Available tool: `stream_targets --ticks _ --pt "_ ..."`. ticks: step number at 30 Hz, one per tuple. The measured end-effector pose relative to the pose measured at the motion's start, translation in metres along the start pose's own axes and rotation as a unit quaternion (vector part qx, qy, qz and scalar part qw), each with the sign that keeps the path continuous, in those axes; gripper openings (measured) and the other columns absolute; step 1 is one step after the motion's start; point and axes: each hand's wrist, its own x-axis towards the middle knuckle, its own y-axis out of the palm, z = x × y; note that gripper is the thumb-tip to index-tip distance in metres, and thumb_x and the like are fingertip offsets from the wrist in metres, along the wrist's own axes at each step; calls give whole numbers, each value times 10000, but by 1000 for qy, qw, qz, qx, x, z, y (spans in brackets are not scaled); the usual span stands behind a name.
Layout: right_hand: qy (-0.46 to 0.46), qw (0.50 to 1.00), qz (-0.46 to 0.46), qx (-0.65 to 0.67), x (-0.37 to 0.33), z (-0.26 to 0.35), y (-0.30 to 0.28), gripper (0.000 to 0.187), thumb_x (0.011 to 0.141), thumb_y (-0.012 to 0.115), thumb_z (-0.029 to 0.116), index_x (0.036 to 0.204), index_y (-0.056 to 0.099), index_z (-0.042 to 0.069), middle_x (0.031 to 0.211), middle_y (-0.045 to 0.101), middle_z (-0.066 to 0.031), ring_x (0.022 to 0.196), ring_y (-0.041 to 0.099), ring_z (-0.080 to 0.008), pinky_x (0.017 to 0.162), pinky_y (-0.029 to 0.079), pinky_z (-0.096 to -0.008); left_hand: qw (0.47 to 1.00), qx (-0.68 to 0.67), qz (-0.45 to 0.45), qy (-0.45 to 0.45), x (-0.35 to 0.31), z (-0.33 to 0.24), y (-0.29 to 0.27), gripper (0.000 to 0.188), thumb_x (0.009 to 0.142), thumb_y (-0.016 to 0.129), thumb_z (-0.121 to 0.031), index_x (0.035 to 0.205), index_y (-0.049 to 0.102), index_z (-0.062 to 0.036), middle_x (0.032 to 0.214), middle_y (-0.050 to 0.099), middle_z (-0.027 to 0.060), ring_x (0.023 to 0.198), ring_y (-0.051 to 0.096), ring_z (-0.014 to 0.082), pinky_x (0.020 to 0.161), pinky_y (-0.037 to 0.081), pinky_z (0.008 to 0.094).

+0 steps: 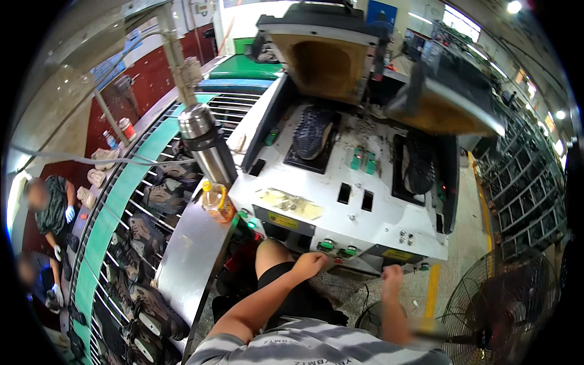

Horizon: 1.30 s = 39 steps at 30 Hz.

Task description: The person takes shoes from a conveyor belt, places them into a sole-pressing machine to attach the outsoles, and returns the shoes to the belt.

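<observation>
My left hand (310, 266) is curled closed in front of the machine, close to a green push button (326, 245) on its front panel. Nothing shows in its fingers. My right hand (392, 278) is raised below the right part of the same panel; its fingers are too blurred to read. On the white machine top (292, 204), a dark shoe (312, 132) rests sole-down on the left black plate. Another dark shoe (418, 165) sits on the right plate. Both padded lids, the left one (322, 61) and the right one (450, 103), are raised; the right one looks smeared.
Left of the machine stand a steel thermos (207, 146) and a bottle of orange liquid (218, 202). Beyond a metal table (191, 255), a roller conveyor with a green belt (112, 222) carries several shoes. Two people work past it. A large fan (499, 304) and racks stand right.
</observation>
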Motion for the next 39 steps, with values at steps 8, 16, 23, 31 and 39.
stream_targets --ticks 8,16,23,31,39 --pt "-534 807 79 -241 68 124 324 518 705 726 115 1185 553 26 1153 585 -178 1130 539 -346 995 406 -427 787 214 -538 -213 -162 103 -200 239 832 578 -211 716 645 -13 710 640 191 687 623 391 629 498 460" --pt "-163 753 -16 -637 255 241 503 940 646 707 590 1443 368 225 1459 375 -192 1347 357 -383 1051 362 -539 721 212 -587 -303 -237 155 -240 211 774 611 -288 699 671 -99 654 644 120 618 631 332 588 506 426" --pt "-68 823 -47 -561 326 219 507 997 700 668 505 1504 194 153 1408 422 -269 1274 448 -398 1050 342 -539 714 205 -592 -312 -230 154 -248 227 779 598 -294 695 663 -93 668 651 115 639 630 342 589 501 441" --pt "-401 881 -75 -238 184 180 396 1055 719 790 414 1465 204 -48 1372 447 -281 1200 518 -399 992 457 -434 712 211 -589 -318 -234 155 -247 242 795 587 -301 707 655 -87 689 654 134 676 633 357 607 499 451" --pt "-213 942 65 251 151 84 312 138 596 533 2 728 542 -37 905 607 -108 796 545 -227 723 449 -341 827 -149 -506 -192 -199 124 -228 296 854 677 -255 1060 632 -48 994 667 107 939 629 204 847 491 334"
